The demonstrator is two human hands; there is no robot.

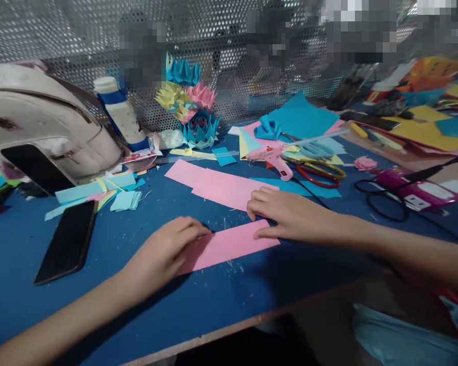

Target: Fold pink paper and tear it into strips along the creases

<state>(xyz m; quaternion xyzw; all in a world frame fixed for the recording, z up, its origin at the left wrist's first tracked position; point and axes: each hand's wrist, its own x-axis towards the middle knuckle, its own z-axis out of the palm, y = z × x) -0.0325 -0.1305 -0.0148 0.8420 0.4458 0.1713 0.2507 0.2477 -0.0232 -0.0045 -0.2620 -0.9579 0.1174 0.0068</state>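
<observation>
A pink paper strip lies on the blue table, its long side slanting up to the right. My left hand rests on its left end, fingers bent over the paper and partly hidden. At the strip's right end is my right hand, its thumb on the upper edge of the paper and its other fingers curled apart from the thumb. Those fingers touch the near right part of more pink paper strips, which overlap behind the first one.
A pink glue gun and scissors lie beyond my right hand. Left are a black phone, another phone, a bag and a bottle. Folded paper flowers stand at the back; the table's front edge is near.
</observation>
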